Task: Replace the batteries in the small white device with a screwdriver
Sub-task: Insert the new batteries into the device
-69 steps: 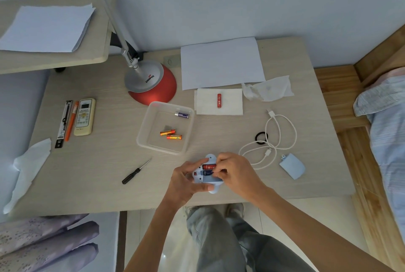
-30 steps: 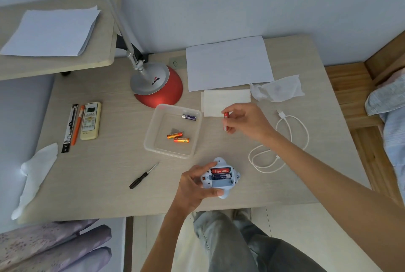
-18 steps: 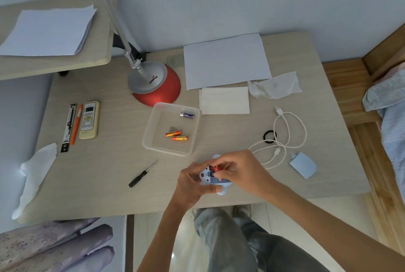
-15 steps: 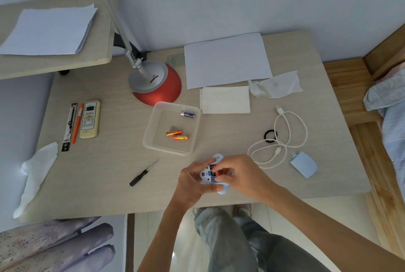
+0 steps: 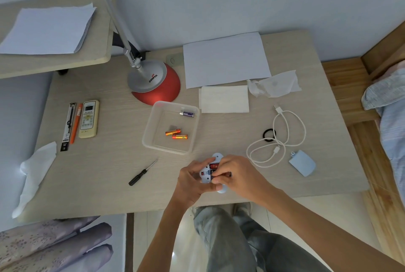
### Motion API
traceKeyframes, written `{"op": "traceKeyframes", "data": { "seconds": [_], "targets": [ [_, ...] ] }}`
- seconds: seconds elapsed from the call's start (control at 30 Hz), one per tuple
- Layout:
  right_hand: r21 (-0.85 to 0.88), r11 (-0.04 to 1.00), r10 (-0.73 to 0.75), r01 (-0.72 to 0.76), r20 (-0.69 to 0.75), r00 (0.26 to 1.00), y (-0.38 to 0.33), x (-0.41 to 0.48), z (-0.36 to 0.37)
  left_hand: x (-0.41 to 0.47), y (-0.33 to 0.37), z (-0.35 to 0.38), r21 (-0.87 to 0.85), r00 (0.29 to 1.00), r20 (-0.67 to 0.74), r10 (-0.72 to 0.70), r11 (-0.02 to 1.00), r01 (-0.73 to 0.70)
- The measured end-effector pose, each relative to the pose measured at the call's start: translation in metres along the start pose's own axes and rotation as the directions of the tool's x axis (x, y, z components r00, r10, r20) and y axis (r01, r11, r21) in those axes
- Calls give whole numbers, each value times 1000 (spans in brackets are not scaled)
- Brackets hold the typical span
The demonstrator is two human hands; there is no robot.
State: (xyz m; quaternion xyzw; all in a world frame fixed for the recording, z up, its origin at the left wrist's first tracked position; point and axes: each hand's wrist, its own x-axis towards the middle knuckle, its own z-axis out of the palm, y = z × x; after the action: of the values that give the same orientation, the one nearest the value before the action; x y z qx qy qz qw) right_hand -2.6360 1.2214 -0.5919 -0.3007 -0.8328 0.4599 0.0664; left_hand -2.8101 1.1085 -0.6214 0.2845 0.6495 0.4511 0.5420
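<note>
Desk: pale wood desk [image 5: 109, 173] against a blue-grey wall, with a red lamp base [image 5: 156, 83] at the back; the work goes on at the near edge.
Device: the small white device [image 5: 206, 176] is held just over the near edge, its back open and facing up; its pale blue cover [image 5: 302, 163] lies well apart to the right, beside the white cable [image 5: 282, 138].
Left hand: the left hand [image 5: 192, 181] has its fingers curled round the device's left side, gripping it steady.
Right hand: the right hand [image 5: 238, 175] has its thumb and fingertips pinched on the last battery [image 5: 229, 174]; it presses that into the lowest slot.
Just changed: two seconds ago a red battery lay on the folded tissue [image 5: 224, 99]; the right hand went out, took it and came back; the tissue is now bare.
Meaning: I'd judge loading nearly done; a seated red battery [image 5: 214, 165] shows in the top slot, with a dark one under it; the cover and screw remain.
Tools: the screwdriver [image 5: 142, 173] lies untouched to the left; the clear tray [image 5: 151, 131] holds three loose batteries [image 5: 176, 134].
Hard to see: fingers hide the lowest slot, so whether the battery is home, or its polarity, I cannot tell; only a dark stub of it shows; no screw can be made out.
</note>
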Motion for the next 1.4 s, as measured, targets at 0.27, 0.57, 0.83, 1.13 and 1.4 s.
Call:
{"op": "traceKeyframes", "data": {
  "seconds": [0.27, 0.57, 0.83, 1.13, 1.4],
  "targets": [
    [55, 998, 43, -43, -1, 999, 2, 3, 0, 1, -1, 1, 3, 1000, -11, -2, 1000, 2],
    [-110, 993, -36, 39, 25, 999, 6, 0, 1, 1, -1, 1, 41, 1000, -10, -10, 999, 11],
    [-181, 982, -50, 45, -22, 999, 5, 0, 7, 0, -2, -1, 63, 1000, -11, -6, 998, 7],
    [-131, 991, -26, 18, -57, 998, 5, -9, 8, -2, 7, 1, 113, 1000, 4, -17, 993, 16],
    [48, 999, -3, 15, -256, 967, 6, -24, 5, -3, 9, -1, 93, 1000, 14, -27, 995, 26]
  ]
}}
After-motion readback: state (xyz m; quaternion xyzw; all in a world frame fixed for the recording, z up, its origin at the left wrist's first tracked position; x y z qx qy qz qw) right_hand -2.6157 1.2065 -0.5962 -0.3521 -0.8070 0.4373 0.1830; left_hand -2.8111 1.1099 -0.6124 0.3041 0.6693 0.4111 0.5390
